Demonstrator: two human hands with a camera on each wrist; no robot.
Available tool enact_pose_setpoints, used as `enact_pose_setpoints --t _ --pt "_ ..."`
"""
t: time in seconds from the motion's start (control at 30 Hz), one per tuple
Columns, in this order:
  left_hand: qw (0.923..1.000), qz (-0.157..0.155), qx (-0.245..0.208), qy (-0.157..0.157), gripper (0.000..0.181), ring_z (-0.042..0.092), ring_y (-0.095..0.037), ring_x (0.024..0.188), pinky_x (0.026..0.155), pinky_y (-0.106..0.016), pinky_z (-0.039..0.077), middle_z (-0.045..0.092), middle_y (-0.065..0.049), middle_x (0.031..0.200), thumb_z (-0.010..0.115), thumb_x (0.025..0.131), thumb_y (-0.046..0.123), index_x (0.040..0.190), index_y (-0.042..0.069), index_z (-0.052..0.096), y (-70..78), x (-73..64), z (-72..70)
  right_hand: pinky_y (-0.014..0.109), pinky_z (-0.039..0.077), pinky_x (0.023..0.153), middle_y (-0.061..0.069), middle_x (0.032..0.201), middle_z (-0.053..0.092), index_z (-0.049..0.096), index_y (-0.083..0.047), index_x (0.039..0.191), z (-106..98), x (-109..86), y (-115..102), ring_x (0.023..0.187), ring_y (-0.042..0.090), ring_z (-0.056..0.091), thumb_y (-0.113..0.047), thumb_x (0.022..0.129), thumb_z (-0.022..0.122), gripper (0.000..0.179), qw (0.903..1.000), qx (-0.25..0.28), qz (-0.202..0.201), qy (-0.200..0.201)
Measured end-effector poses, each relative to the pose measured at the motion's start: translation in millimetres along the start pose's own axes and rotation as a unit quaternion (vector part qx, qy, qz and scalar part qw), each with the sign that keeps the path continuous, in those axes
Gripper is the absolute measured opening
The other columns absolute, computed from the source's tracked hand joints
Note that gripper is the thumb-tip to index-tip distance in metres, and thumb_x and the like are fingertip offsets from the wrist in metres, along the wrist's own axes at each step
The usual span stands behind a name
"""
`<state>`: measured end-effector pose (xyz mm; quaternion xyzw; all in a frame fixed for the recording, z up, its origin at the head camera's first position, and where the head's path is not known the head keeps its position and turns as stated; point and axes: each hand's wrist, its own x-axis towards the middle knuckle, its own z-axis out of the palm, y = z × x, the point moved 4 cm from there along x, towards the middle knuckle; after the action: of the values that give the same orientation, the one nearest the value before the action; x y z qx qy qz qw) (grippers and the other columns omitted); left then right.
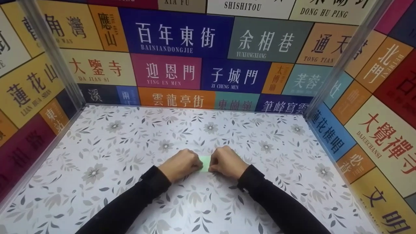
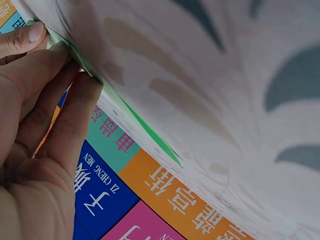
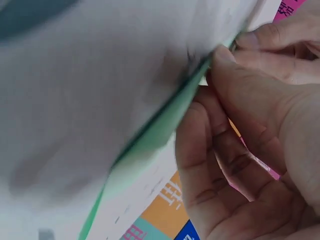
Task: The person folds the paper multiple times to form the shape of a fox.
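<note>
A small sheet of light green paper [image 1: 204,163] lies on the flower-patterned tabletop, between the two hands. My left hand [image 1: 183,165] pinches it from the left, fingers bent, knuckles up. From the other side my right hand [image 1: 228,162] pinches it with thumb and bent fingers. In the left wrist view, a thin green strip of the paper [image 2: 150,132] runs out beyond the fingertips, close to the table. The right wrist view shows the paper [image 3: 160,131] slightly raised and bent along its edge. The fingers cover much of the sheet in the head view.
The white tabletop [image 1: 130,139] carries a grey leaf and flower print. Coloured panels with Chinese lettering [image 1: 175,35] wall it in at the back and both sides. Clear upright corner strips stand at the back left [image 1: 61,55] and back right [image 1: 344,58].
</note>
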<state>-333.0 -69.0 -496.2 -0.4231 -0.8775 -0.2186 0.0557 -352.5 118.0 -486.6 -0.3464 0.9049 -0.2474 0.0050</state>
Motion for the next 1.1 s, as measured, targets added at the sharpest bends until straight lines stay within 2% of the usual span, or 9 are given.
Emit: enact_pose_setpoints --t 0.23,0.4,0.57,0.73,0.87,1.1 --pt "1.0 -0.001 0.004 -0.001 0.026 0.06 -0.012 0.07 0.069 -0.025 0.054 0.075 -0.002 0.076 0.083 0.096 -0.005 0.075 0.011 0.08 -1.2 -1.3 0.8 0.027 0.059 0.067 -0.003 0.074 0.083 0.089 -0.014 0.08 0 -3.0 4 0.066 0.005 0.068 -0.009 0.086 0.102 0.016 0.9999 0.001 0.01 0.007" --pt "0.9999 -0.014 0.006 -0.006 0.028 0.056 -0.01 0.071 0.068 -0.024 0.051 0.074 -0.002 0.075 0.081 0.097 -0.006 0.073 0.01 0.078 -0.7 -1.5 0.6 0.026 0.058 0.067 -0.003 0.074 0.083 0.088 -0.014 0.081 -1 -3.3 7 0.066 0.004 0.066 -0.009 0.087 0.102 0.015 0.9998 0.007 0.019 -0.002" --pt "0.9996 -0.026 0.001 -0.009 0.024 0.062 -0.012 0.075 0.072 -0.028 0.058 0.079 -0.002 0.081 0.082 0.098 -0.004 0.08 0.012 0.085 -1.0 -1.6 0.2 0.026 0.056 0.067 -0.004 0.072 0.081 0.087 -0.013 0.079 -3 -6.5 11 0.065 0.004 0.063 -0.009 0.086 0.102 0.017 0.9995 0.0 0.031 -0.005" --pt "0.9993 -0.035 -0.002 -0.009 0.023 0.065 -0.013 0.075 0.073 -0.029 0.06 0.082 -0.003 0.083 0.082 0.097 -0.005 0.084 0.013 0.087 -1.7 -1.2 0.5 0.026 0.056 0.066 -0.002 0.073 0.081 0.087 -0.011 0.081 -4 -7.7 12 0.066 0.005 0.062 -0.007 0.087 0.1 0.015 0.9998 0.006 0.02 -0.006" --pt "0.9997 -0.023 0.001 -0.005 0.023 0.068 -0.016 0.074 0.073 -0.031 0.062 0.082 -0.004 0.082 0.081 0.098 -0.004 0.083 0.012 0.086 -1.7 -1.2 1.2 0.026 0.057 0.067 -0.002 0.075 0.082 0.087 -0.011 0.082 -5 -8.3 13 0.067 0.005 0.063 -0.009 0.088 0.1 0.015 0.9997 0.0 0.023 -0.011" --pt "0.9998 -0.013 -0.005 0.011 0.015 0.084 -0.025 0.088 0.085 -0.036 0.071 0.089 -0.008 0.095 0.084 0.099 -0.002 0.101 0.01 0.093 -2.5 -2.9 2.5 0.028 0.06 0.069 -0.003 0.077 0.083 0.088 -0.013 0.083 -11 -15.3 24 0.068 0.005 0.067 -0.012 0.088 0.101 0.014 0.9981 -0.008 0.058 -0.017"
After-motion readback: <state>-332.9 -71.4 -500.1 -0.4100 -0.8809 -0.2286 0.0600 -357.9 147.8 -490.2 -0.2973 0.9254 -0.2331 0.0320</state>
